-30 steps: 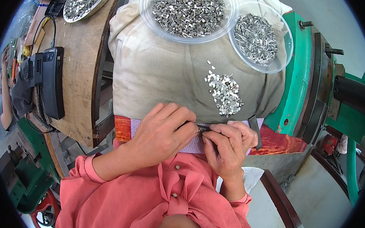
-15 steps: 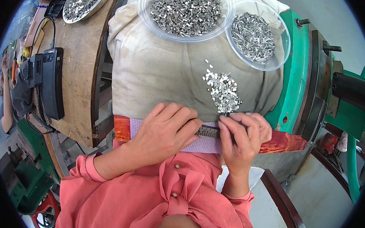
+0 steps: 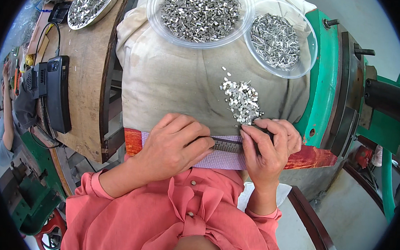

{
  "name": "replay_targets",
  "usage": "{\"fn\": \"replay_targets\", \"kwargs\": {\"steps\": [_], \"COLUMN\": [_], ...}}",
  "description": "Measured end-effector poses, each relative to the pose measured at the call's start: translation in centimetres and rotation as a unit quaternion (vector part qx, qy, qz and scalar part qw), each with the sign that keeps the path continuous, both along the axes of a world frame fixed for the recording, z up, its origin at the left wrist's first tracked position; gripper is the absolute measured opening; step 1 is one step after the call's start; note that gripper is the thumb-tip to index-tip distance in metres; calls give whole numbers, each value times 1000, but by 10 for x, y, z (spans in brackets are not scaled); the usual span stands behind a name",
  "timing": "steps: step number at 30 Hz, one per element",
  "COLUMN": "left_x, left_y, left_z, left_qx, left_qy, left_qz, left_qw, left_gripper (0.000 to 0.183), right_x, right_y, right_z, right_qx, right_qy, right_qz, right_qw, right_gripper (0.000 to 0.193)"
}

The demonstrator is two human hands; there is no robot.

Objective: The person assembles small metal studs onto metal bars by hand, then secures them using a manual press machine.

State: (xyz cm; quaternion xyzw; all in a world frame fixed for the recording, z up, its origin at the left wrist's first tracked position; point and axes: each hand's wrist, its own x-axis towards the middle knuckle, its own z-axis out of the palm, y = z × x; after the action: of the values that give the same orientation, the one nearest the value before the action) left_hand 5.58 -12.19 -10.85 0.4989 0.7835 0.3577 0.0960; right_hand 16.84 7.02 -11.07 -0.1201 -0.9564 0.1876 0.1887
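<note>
A dark slotted metal strip (image 3: 228, 146) lies across the near edge of the work surface, between my hands. My left hand (image 3: 174, 144) is closed at the strip's left end, thumb and fingers curled against it. At its right end is my right hand (image 3: 273, 142), thumb and fingertips drawn together; whatever they pinch is too small to make out. Just beyond these fingertips, a loose pile of small silvery metal pieces (image 3: 244, 102) is spread on the grey-beige cloth (image 3: 166, 87).
Behind the pile stand a large clear tub (image 3: 152, 20) of headed metal pieces and a smaller clear tub (image 3: 313, 54) of thin pins. A wooden table (image 3: 87, 83) at left bears a black phone-like device (image 3: 59, 92) and a metal bowl (image 3: 94, 22). Green machinery (image 3: 322, 86) borders the right.
My left hand has slid a little left, baring more of the strip. My right hand has shifted slightly right, its fingertips still beside the pile.
</note>
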Motion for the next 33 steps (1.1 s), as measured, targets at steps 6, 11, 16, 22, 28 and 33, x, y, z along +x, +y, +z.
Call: {"fn": "replay_targets", "kwargs": {"steps": [6, 11, 16, 22, 28, 33], "left_x": [4, 5, 0, -10, -10, -11], "left_y": [4, 5, 8, 31, 47, 47], "left_z": [-2, -1, 3, -2, -9, -6], "left_qx": [1, 9, 22, 28, -9, -10], "left_qy": [-34, -42, -69, -11, 55, 77], "left_qz": [9, 21, 30, 40, 15, 2], "left_qw": [999, 999, 997, 999, 998, 997], "left_gripper": [13, 13, 18, 20, 18, 18], "right_x": [5, 3, -1, -7, -4, -2], "right_y": [1, -1, -3, -7, -7, -6], "right_z": [0, -1, -1, -2, -4, -2], "right_qx": [1, 9, 31, 78, 65, 58], "right_qy": [-5, 10, 3, 9, -11, -26], "right_qz": [-8, 1, 4, 8, 19, 17], "right_qw": [1000, 1000, 1000, 997, 998, 998], "right_gripper": [20, 21, 20, 17, 15, 16]}}
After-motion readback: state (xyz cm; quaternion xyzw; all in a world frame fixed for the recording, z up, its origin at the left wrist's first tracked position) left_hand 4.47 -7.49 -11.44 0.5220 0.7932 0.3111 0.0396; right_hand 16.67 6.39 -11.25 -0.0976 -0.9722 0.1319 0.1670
